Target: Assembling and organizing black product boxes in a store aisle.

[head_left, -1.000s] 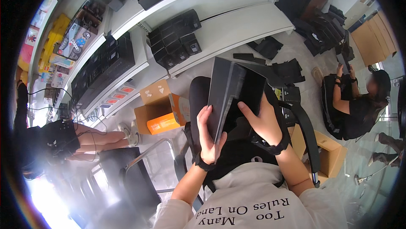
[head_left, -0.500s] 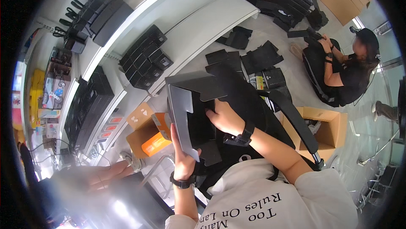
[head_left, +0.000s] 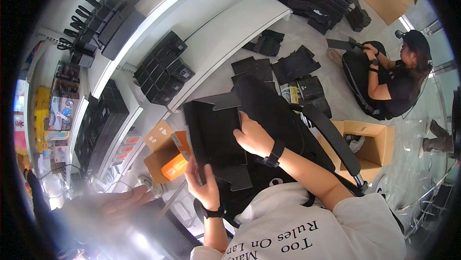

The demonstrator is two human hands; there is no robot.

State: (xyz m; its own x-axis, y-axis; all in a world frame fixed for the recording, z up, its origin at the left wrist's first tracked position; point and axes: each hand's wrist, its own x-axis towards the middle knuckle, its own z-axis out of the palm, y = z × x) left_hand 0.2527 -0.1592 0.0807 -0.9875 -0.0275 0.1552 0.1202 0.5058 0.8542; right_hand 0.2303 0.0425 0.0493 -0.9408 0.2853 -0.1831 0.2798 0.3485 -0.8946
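Black carton (head_left: 215,137) has tilted flatter; likely light, stiff: left hand (head_left: 205,192) and right hand (head_left: 255,137) grip opposite edges, the best holds.

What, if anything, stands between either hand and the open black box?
Nothing visible does. The left hand holds the black box at its left side, near the lower corner, and the right hand holds its right side. The orange box shows beyond it, blocking neither.
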